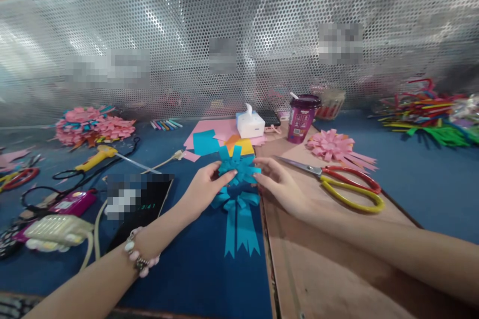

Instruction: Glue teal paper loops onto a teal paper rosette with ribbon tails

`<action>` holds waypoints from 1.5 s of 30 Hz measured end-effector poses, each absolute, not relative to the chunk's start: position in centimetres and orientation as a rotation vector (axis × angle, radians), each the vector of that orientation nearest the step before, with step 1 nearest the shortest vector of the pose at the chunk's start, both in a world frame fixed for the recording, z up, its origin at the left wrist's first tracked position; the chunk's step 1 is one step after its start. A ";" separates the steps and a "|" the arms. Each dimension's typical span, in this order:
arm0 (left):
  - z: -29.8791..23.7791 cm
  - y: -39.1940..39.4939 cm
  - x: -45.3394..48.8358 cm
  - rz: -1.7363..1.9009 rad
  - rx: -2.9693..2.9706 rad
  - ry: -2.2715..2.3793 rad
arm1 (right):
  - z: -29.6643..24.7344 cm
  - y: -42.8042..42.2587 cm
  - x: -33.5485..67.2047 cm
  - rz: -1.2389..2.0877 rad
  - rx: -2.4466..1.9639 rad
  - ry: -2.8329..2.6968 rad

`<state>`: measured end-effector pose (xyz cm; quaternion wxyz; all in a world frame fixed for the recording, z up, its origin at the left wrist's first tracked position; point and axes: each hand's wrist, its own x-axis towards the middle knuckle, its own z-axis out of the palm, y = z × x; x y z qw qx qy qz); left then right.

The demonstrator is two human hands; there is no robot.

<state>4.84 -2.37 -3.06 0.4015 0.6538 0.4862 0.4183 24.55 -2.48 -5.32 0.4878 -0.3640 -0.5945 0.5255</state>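
A blue paper flower (238, 165) with looped petals is held up between my two hands. My left hand (207, 184) grips its left side, thumb pressed on the front near the centre. At its right edge, my right hand (279, 182) pinches a petal between thumb and fingers. Just below lies a blue paper bow (241, 217) with forked tails hanging toward me on the blue table. Whether the flower touches the bow cannot be made out. Right of my right hand, large scissors (329, 179) with red and yellow handles lie partly spread.
Behind my hands are coloured paper sheets (205, 142), a tissue pack (250, 123) and a purple cup (302, 117). A pink paper flower (331, 144) lies at right. A yellow glue gun (97, 156), a dark-screened device (149, 204) and cables sit left. A perforated metal panel (187, 35) closes the back.
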 end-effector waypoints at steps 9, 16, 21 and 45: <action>-3.1 -2.4 5.1 1.078 1.448 1.196 | -5.4 -2.8 24.7 1.224 -0.835 -1.519; -3.3 -2.4 4.9 1.051 1.507 1.186 | -5.1 -2.8 24.6 1.038 -0.902 -1.601; -3.1 -2.4 4.9 1.043 1.512 1.172 | -4.8 -3.2 24.8 0.910 -0.975 -1.671; -3.3 -2.5 4.7 0.974 1.585 1.215 | -5.2 -3.2 24.8 0.941 -0.934 -1.611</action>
